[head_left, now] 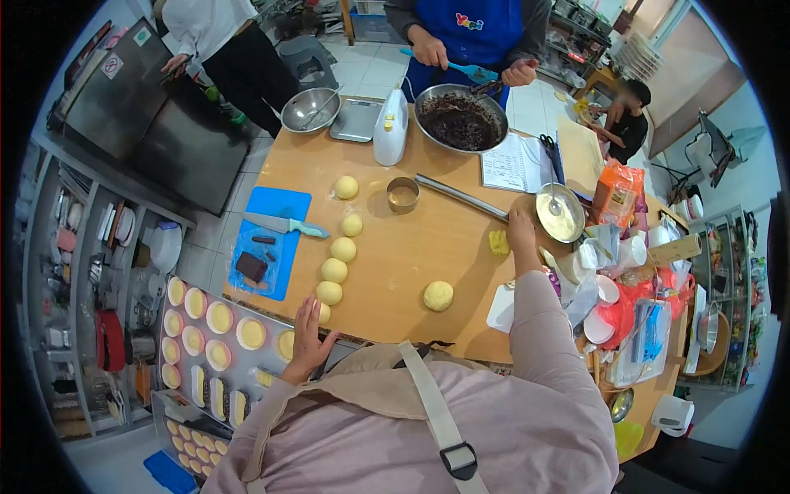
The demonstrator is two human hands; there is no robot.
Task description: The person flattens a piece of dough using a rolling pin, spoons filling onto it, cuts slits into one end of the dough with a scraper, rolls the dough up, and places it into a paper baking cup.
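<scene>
My left hand [306, 342] is at the table's near edge with fingers apart, beside the nearest ball in a row of pale yellow dough balls [333, 270]. Whether it touches that ball I cannot tell. My right arm reaches forward, and my right hand [520, 232] is closed on the near end of a metal rolling pin [461, 196] lying slantwise on the table. A yellow piece of dough or cutter [499, 242] lies just left of that hand. Closer to me sits a single dough ball [438, 295]. A metal ring cutter [403, 195] stands by the pin's far end.
A knife [284, 224] and dark brown block [251, 267] lie on a blue board [271, 259]. Trays of round pastries [219, 317] stand at left. Across the table, a person in a blue apron [473, 33] holds a spatula over a bowl of dark mixture [461, 119]. Packaging crowds the right.
</scene>
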